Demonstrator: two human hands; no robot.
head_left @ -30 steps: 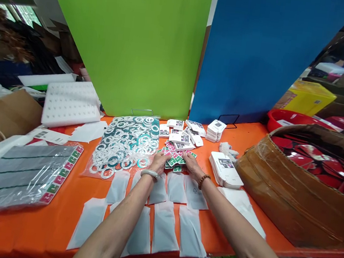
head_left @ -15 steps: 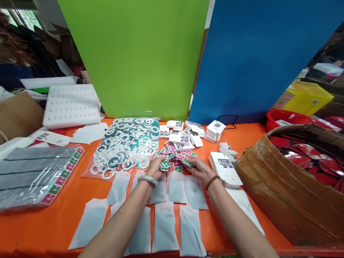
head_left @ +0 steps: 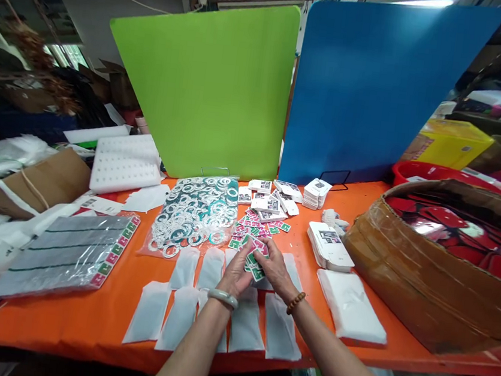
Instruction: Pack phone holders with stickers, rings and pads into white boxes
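My left hand (head_left: 237, 273) and my right hand (head_left: 276, 267) meet above the orange table (head_left: 81, 319), both closed on a small stack of green and pink cards (head_left: 253, 259). More of these cards (head_left: 258, 228) lie loose just beyond the hands. Under and around my wrists lie two rows of small white pouches (head_left: 181, 316). A clear bag of silver rings (head_left: 197, 212) lies to the left of the cards. A pale bangle is on my left wrist, a bead bracelet on the right.
Green (head_left: 203, 86) and blue (head_left: 379, 88) boards stand at the back. White card stacks (head_left: 329, 246), a white pad (head_left: 352, 305), a large taped cardboard drum (head_left: 430, 275) sit right. A bagged grey sheet (head_left: 66, 251), white foam tray (head_left: 124, 164) lie left.
Both hands drew back from the loose pile toward me with a stack of cards and came together. The camera view tilted up and shifted.
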